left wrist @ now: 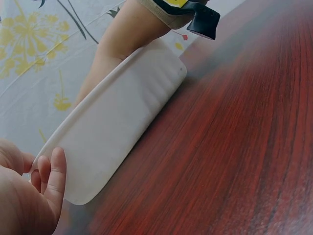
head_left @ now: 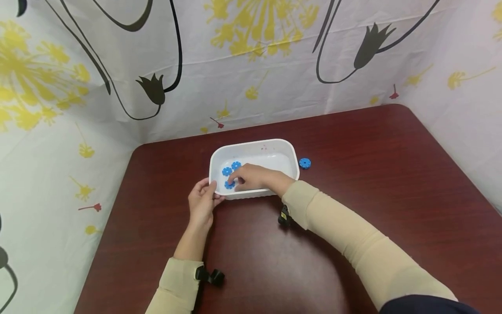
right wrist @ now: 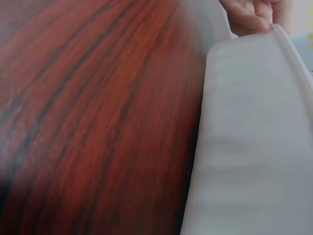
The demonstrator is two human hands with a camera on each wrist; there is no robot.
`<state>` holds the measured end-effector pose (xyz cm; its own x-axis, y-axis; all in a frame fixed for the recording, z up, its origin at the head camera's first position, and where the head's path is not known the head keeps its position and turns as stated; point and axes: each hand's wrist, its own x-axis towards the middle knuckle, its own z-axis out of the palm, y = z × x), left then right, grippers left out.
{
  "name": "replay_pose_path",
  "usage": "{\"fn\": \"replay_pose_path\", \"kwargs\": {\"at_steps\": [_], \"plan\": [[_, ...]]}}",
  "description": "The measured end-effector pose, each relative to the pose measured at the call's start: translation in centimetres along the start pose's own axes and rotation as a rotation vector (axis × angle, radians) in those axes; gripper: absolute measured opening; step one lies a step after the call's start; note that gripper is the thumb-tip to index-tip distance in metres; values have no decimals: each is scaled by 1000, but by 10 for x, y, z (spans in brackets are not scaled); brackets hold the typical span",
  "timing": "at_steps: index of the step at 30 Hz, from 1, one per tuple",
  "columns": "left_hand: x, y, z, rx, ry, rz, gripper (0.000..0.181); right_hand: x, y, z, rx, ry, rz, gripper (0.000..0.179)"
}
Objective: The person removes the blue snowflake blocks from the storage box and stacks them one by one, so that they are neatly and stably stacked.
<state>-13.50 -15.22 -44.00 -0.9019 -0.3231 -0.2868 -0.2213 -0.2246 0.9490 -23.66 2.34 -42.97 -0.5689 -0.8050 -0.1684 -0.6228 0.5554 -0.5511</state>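
1. Reaching into the tub (head_left: 274,160), the right hand (head_left: 254,176) was seen with bent fingers at one blue disc (head_left: 228,186), near the tub's left end; whether it was pinched or merely touched could not be told.
2. Two more discs (head_left: 226,171) were seen just beyond it; an outside disc (head_left: 305,163), maybe a stack, was seen on the table (head_left: 270,253), just right of the tub.
3. The tub's near left corner was held by the left hand (head_left: 201,203), thumb at the rim.
4. Discs were judged light, stiff, slightly slippery, not fragile; best pinched across notched edges.
5. Tub was judged light, rigid; best held by rim.
6. Right thumb tip was poorly resolved; discs were hidden by the tub wall in both wrist views.
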Motion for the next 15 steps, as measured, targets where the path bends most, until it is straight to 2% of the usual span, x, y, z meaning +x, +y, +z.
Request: {"fn": "replay_pose_path", "kwargs": {"at_steps": [8, 15], "plan": [[1, -1, 0, 8, 10, -5, 36, -24, 19, -12, -70, 70, 54, 23], [0, -1, 0, 25, 11, -4, 35, -38, 37, -25, -82, 135, 126, 15]]}}
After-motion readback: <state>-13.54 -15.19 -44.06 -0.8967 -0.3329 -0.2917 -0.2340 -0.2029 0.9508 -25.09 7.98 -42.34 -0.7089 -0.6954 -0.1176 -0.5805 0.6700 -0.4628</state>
